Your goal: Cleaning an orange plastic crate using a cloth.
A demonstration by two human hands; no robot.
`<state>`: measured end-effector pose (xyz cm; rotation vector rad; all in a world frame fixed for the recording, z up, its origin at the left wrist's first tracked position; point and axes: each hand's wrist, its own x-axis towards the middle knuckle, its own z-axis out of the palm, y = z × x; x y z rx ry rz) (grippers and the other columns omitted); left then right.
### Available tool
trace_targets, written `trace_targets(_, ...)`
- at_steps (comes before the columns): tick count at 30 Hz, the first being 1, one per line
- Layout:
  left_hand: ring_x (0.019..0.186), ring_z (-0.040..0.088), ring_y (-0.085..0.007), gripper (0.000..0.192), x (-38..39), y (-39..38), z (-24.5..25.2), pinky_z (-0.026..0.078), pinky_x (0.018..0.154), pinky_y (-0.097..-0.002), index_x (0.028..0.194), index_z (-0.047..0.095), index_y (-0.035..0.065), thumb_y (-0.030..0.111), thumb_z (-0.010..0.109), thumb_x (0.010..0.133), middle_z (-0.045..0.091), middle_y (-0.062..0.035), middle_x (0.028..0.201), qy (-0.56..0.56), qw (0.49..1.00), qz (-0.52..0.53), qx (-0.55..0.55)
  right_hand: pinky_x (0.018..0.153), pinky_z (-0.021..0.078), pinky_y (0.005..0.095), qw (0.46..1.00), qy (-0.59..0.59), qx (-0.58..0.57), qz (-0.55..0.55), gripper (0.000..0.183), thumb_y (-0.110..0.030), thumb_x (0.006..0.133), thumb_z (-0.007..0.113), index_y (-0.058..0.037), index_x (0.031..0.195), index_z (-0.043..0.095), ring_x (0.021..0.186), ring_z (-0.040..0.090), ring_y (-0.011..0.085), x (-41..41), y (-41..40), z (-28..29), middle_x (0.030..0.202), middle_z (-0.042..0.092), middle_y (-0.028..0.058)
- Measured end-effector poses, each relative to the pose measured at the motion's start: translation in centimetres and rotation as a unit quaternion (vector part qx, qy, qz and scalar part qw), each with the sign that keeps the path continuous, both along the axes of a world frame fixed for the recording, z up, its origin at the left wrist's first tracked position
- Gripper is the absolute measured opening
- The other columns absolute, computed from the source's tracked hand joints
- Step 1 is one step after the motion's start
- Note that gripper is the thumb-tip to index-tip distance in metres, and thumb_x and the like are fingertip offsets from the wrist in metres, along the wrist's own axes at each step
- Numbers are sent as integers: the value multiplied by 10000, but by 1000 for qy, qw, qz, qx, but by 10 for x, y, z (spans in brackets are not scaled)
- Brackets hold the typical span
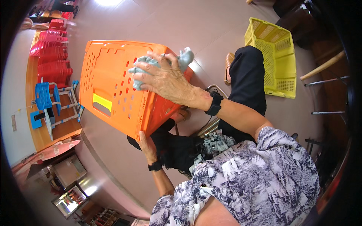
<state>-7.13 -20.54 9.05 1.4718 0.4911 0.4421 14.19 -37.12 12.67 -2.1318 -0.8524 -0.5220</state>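
An orange plastic crate (109, 66) with slotted sides is held tilted over my lap. A yellow handle insert (102, 101) frames an opening in its side. My right hand (162, 76) presses a bunched grey-blue cloth (185, 58) against the crate near its upper right corner, with the fingers spread over the fabric. Lower down, my left hand (147, 145) grips the crate's near bottom corner, thumb on the outside. The fingers under that corner are partly hidden. Inside the crate cannot be seen.
A yellow plastic crate (278, 62) lies on the floor beside my right leg. Stacked red plastic stools (53, 66) and a blue-and-white folding frame (66, 99) stand along the left wall. Wooden and metal furniture legs (322, 66) are at the right.
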Motion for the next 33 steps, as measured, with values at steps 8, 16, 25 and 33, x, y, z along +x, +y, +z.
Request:
trace_targets(8,1251,450,-211,517,3,-7,6,297,1081,-368,1362,411,-24,251,554,949,492,-104,1347,24,1000,-10,12,814,495,443,983,130,28,-126,315,-324,932,539,-134,1183,548,959,626,336,53,4,22,1118,619,134)
trace_targets(16,1242,453,-207,534,3,-19,-4,295,1078,-361,1348,429,-29,274,579,935,496,-110,1338,0,1000,31,2,774,511,445,974,215,40,-55,336,-338,953,504,-78,1160,550,838,647,375,92,-21,3,1050,635,178)
trace_targets(25,1201,483,-195,509,5,-23,2,324,1052,-349,1312,472,-36,288,586,936,537,-101,1287,17,999,36,0,983,371,435,992,76,92,-44,424,-1,770,625,-121,1170,551,1129,441,342,-18,-30,0,1290,521,80)
trace_targets(33,1175,493,-199,515,11,-23,12,347,1028,-339,1298,494,-45,314,580,939,541,-114,1272,57,998,10,32,802,429,377,996,2,70,-57,223,-98,861,513,-111,1072,585,897,489,273,33,-23,6,1006,607,38)
